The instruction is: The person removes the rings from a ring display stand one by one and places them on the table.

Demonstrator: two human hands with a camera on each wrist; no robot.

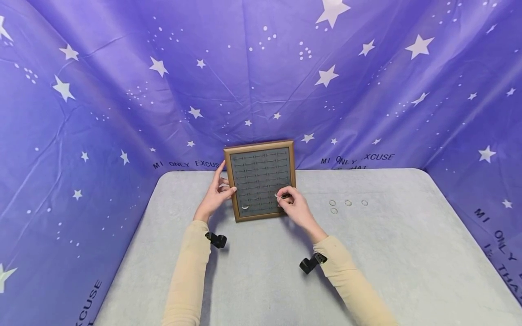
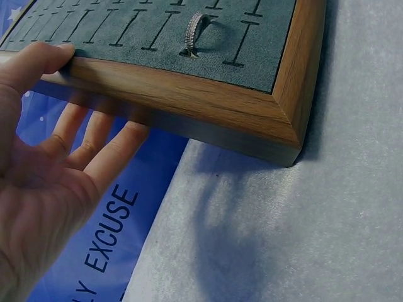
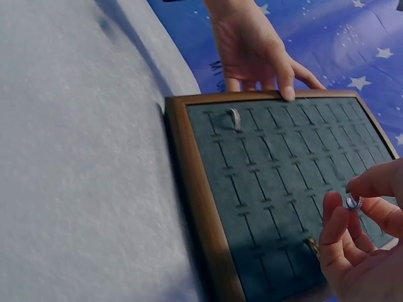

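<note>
Gripping the ring tray by its left side with the left hand, with the thumb on the wooden frame and other fingers against the tray's outer side. Pinching a small ring narrowly between thumb and finger of the right hand, just over the tray's lower right part; cannot tell if touching the slotted pad. Reaching in from below the tray with both arms, in beige sleeves with black wrist cameras. Covering the tray's lower right corner with the right hand in the head view. Seated in the tray's lower left: a textured silver ring. Partly hidden by right-hand fingers, on the tray: a gold-toned ring. Lying on the desk, right of the tray: four loose rings. Hung behind the tray: star-print cloth.
</note>
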